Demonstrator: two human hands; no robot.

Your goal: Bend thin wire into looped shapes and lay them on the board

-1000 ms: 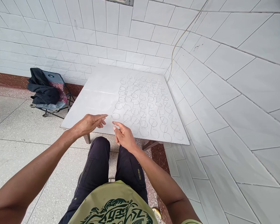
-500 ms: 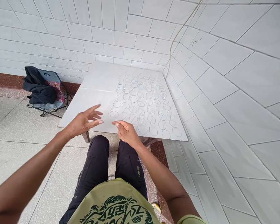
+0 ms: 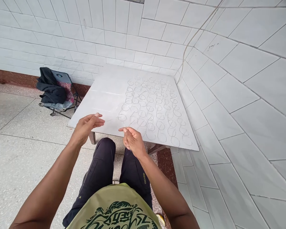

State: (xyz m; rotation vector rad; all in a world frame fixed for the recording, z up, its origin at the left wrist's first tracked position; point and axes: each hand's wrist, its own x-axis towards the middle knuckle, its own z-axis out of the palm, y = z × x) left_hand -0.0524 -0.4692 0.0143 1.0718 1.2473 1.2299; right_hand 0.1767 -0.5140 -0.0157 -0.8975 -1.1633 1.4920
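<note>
My right hand (image 3: 134,141) pinches a thin wire (image 3: 124,124) above the front edge of the white board (image 3: 95,105), index finger stretched to the left. Its upper end bends into a round loop, with a faint tail running left. At the end of that tail is my left hand (image 3: 87,127), fingers drawn together and thumb against them; it seems to hold the tail, though the contact is too fine to see clearly. Many thin wire loops (image 3: 162,125) lie in rows over the right part of the board.
A folding chair (image 3: 68,103) with dark cloth (image 3: 51,87) on it stands left of the board. White tiled walls (image 3: 248,82) close in behind and to the right, with a cable (image 3: 186,47) down the corner. My knees (image 3: 105,149) are under the front edge.
My left hand has gone from spread fingers to fingers drawn together near the wire's tail. My right hand keeps its pinch. The view has shifted slightly.
</note>
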